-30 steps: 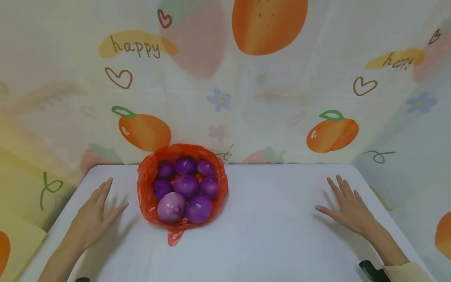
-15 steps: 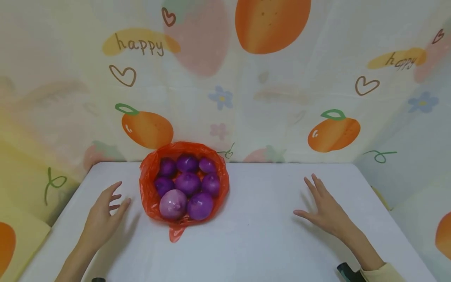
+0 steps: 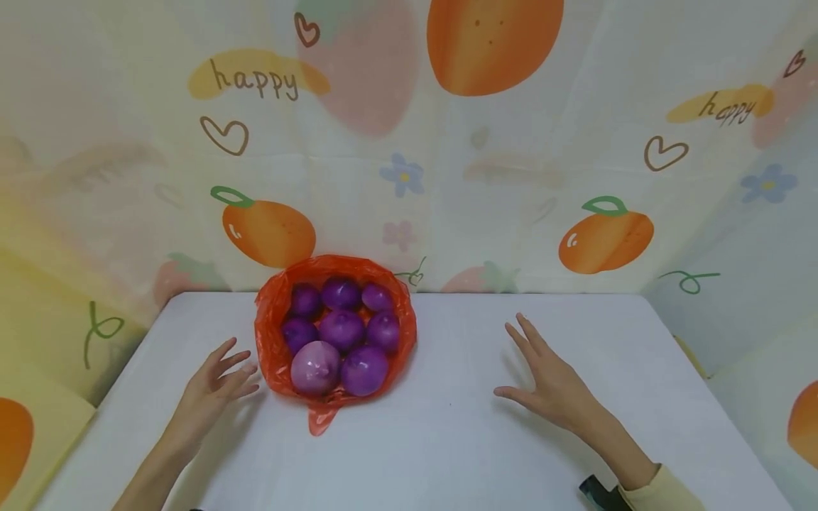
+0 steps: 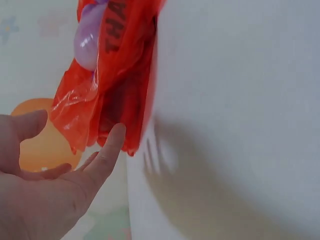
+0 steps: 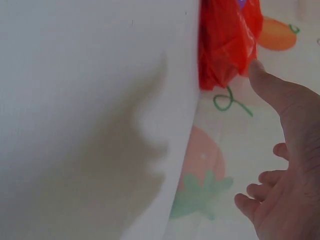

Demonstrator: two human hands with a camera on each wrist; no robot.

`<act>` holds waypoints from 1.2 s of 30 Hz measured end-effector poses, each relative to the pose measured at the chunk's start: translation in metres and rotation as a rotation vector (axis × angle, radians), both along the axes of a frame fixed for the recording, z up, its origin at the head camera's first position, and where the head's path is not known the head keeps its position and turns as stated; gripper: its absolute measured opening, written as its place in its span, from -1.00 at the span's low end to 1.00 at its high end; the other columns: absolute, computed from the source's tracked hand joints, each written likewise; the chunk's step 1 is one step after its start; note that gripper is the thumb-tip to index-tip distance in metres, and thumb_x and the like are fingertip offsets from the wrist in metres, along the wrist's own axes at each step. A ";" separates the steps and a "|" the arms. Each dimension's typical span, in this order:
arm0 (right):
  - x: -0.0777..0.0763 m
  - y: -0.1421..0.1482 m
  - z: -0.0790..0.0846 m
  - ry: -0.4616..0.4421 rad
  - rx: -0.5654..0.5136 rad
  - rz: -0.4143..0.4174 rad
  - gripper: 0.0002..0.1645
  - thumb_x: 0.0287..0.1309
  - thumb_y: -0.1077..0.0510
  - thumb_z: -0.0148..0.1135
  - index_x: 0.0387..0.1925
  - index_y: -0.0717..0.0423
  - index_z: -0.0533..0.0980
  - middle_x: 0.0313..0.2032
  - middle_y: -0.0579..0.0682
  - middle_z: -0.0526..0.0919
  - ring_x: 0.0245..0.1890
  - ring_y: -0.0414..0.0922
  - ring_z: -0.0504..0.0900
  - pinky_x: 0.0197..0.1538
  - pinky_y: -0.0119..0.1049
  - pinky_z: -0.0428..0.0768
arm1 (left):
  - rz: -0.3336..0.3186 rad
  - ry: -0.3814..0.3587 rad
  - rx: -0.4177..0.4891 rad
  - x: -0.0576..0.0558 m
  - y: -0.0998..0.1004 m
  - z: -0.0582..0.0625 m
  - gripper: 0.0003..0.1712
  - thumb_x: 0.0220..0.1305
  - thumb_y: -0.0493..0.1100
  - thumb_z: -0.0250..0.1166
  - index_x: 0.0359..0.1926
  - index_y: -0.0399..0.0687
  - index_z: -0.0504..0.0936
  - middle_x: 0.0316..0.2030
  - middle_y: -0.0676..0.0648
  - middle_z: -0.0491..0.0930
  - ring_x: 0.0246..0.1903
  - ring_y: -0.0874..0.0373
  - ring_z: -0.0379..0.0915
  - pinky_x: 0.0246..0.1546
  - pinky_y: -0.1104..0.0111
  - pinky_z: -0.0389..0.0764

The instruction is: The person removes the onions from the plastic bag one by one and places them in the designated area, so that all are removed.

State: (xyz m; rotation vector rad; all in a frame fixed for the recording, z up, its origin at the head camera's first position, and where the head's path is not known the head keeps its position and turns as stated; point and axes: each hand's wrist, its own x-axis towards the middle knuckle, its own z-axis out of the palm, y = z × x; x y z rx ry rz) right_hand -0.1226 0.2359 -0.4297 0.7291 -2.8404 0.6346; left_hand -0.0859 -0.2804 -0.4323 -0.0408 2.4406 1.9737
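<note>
Red plastic bag (image 3: 270, 355): standing on the white table (image 3: 447, 454), left of centre from where you sit, back near the patterned cloth (image 3: 447, 213). Mouth gapes upward, rim rolled outward, one flap (image 3: 322, 420) sticking out toward you. Eight round, onion-like purple things (image 3: 342, 330) show inside, packed close; the front-left one is paler.

Handling, my guess: the bag itself is thin, limp and crinkly, so it'll sag and crumple under your fingers. Load probably has some heft; the purple things look firm and glossy, maybe slick, likely to roll if the bag tips. For the bag, gather rim from both sides, not just that flap, which could stretch or tear. For a single piece, wrap fingers and thumb round its widest part from above.

Your left hand (image 3: 207, 390) is just beside the bag's left side, fingers apart and loosely bent, holding nothing; contact with the plastic, can't tell for sure. Your right hand (image 3: 559, 390) is over the table, well apart from the bag on its right, thumb spread away from the fingers, nothing held. Dark band (image 3: 603, 493) by your right sleeve (image 3: 664, 490).
</note>
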 end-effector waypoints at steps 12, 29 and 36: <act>0.003 -0.055 0.002 0.011 -0.094 0.108 0.19 -0.03 -0.20 0.49 0.50 0.05 0.09 0.49 -0.03 0.10 0.41 0.00 0.24 0.26 -0.03 0.45 | 0.012 -0.168 0.227 -0.005 0.001 -0.004 -0.15 0.44 -0.11 0.16 0.52 -0.27 -0.11 -0.10 0.29 0.60 -0.14 0.22 0.67 -0.09 0.35 0.67; -0.001 -0.115 0.001 -0.052 -0.116 0.232 0.14 0.05 -0.20 0.43 0.51 0.07 0.07 0.48 -0.01 0.11 0.45 -0.06 0.17 0.30 -0.08 0.43 | 0.033 -0.226 0.262 -0.008 0.007 -0.006 -0.19 0.40 -0.10 0.21 0.49 -0.22 0.01 -0.17 0.19 0.68 -0.17 0.22 0.67 -0.08 0.38 0.66; -0.007 -0.142 0.001 -0.024 -0.167 0.284 0.09 0.06 -0.15 0.44 0.47 0.17 0.14 0.46 0.06 0.15 0.44 -0.02 0.18 0.29 -0.08 0.43 | 0.025 -0.221 0.302 -0.007 0.008 -0.006 -0.26 0.42 -0.16 0.18 0.46 -0.25 0.04 -0.18 0.17 0.71 -0.20 0.19 0.68 -0.09 0.39 0.66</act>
